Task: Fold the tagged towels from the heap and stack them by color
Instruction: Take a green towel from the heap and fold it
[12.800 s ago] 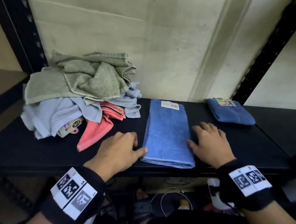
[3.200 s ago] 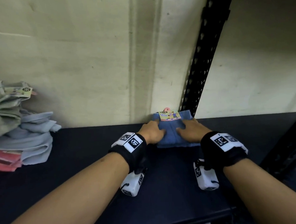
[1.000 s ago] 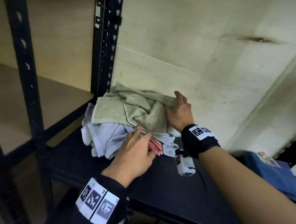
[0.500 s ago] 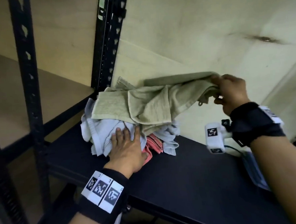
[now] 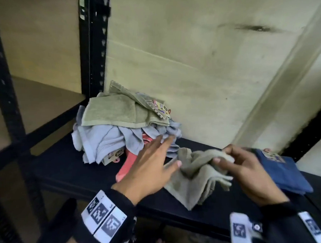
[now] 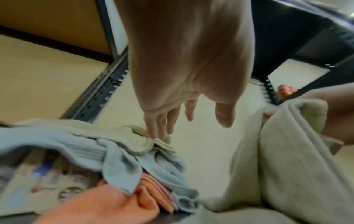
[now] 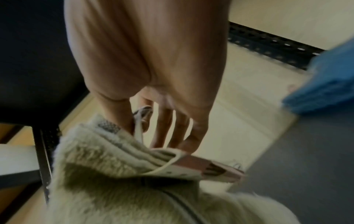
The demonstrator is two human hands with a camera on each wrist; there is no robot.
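Right hand: the right hand (image 5: 246,172) is pinching a bunched corner of the green towel (image 5: 198,177) between thumb and fingers; the card tag (image 7: 208,168) is sticking out just under those fingers.
Green towel: it is hanging down from the grip, its lower folds lying crumpled on the black shelf (image 5: 69,169).
Left hand: the left hand (image 5: 151,170) is hovering with fingers spread and straight, holding nothing, just left of the grip.
Heap (image 5: 122,127): it is sitting beyond the left hand, green over pale blue over pink towels.
Blue stack (image 5: 283,172): folded blue towels are lying just right of the grip.
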